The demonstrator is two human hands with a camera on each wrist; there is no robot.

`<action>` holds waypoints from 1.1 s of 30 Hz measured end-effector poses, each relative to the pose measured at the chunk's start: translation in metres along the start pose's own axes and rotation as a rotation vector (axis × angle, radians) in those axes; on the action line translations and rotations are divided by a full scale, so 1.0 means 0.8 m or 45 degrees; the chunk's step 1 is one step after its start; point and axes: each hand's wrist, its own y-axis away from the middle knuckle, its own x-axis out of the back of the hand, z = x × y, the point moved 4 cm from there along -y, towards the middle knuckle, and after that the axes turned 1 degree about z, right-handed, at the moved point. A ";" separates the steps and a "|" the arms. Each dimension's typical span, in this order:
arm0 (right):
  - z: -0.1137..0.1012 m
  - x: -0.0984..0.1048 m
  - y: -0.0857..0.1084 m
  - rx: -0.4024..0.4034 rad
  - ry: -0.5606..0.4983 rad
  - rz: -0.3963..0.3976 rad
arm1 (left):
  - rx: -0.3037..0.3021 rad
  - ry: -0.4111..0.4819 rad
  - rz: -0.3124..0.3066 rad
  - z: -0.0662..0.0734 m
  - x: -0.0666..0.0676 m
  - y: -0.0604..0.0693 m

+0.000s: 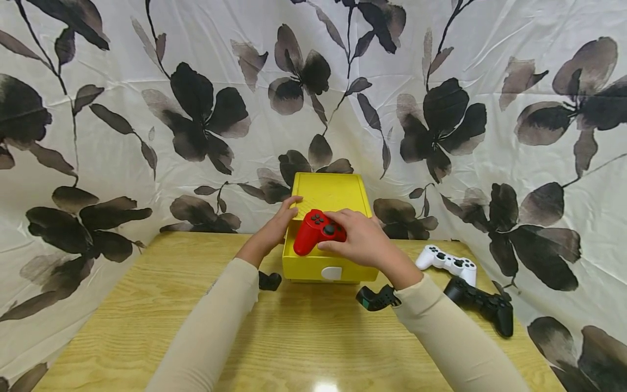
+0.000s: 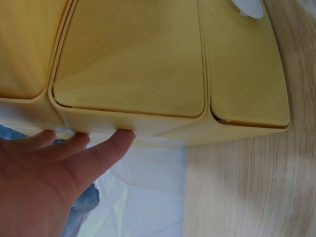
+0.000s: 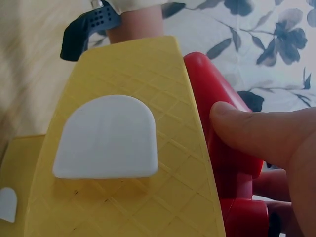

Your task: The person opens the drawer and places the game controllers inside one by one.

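Observation:
My right hand [image 1: 360, 234] grips a red game controller [image 1: 308, 235] above the pulled-out top drawer [image 1: 303, 267] of a yellow drawer unit [image 1: 333, 188]. In the right wrist view, the thumb presses on the red controller [image 3: 217, 103] just behind the drawer front [image 3: 182, 173] with its white handle [image 3: 108, 138]. My left hand [image 1: 275, 226] is at the unit's left side. Seen from the left wrist, the fingertips of the left hand [image 2: 59, 173] touch the side of the yellow unit [image 2: 133, 64], with the fingers extended.
To the right on the wooden table [image 1: 171, 305] lie a white controller [image 1: 448, 262] and a black controller [image 1: 480, 305], near the table's right edge. A floral cloth [image 1: 196, 43] hangs behind the unit and along the sides.

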 end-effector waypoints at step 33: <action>-0.008 -0.023 -0.015 -0.016 -0.071 -0.324 | 0.025 -0.009 0.024 0.001 -0.001 0.003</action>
